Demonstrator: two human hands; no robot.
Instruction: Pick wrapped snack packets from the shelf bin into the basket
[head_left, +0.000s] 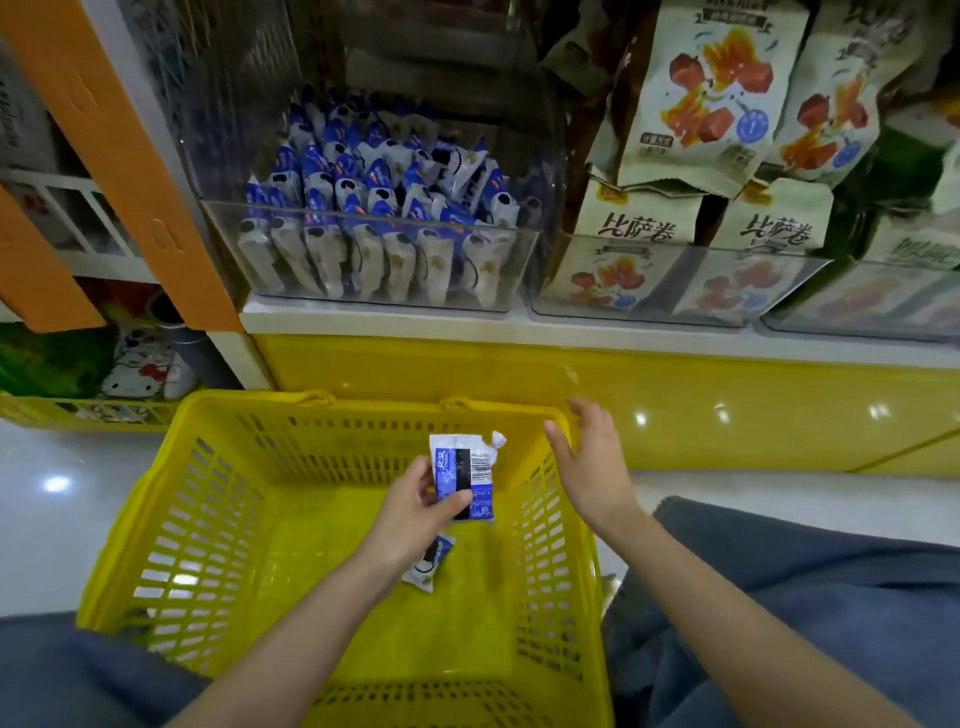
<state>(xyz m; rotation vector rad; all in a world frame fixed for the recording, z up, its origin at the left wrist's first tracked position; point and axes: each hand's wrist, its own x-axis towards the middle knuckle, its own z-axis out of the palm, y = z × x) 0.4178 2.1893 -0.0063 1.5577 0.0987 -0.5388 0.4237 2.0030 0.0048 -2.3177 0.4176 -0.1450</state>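
— What's in the basket (130, 519)?
— One packet (431, 564) lies on its floor. Left hand (415, 512) grips a second packet (470, 467) above it.
— Right hand (592, 467)?
— Fingers spread, empty, over the rim. The shelf bin (527, 270) is full of packets (374, 208).

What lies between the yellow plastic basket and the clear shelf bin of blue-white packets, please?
Head view: the white shelf ledge and glossy yellow cabinet front.

Single head-worn wide-angle view, looking forward and steeply down from above the knees. Close over the basket (182, 519), filling the lower middle of the frame. Facing the shelf (395, 325) head-on, with the bin (363, 214) near in the upper middle. Straight lines bowed toward the edges.
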